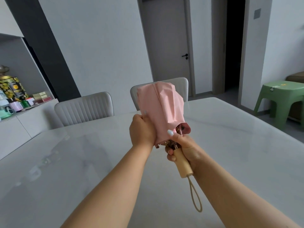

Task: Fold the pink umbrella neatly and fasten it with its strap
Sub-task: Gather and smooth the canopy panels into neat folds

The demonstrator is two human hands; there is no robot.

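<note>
The pink umbrella (162, 106) is collapsed and held up above the table, tip pointing away from me, its canopy loosely bunched. My left hand (142, 130) grips the canopy from the left side near its lower edge. My right hand (182, 149) is curled round the pale wooden handle (183, 163), thumb up against the fabric by the rib ends. A beige wrist loop (195, 195) dangles from the handle's end. The fastening strap is not visible.
A white marble table (82, 170) spreads under my arms. Two grey padded chairs (84, 107) stand at its far side. A sideboard with tins and boxes (11, 92) is at left, a green plastic stool (281, 97) at right.
</note>
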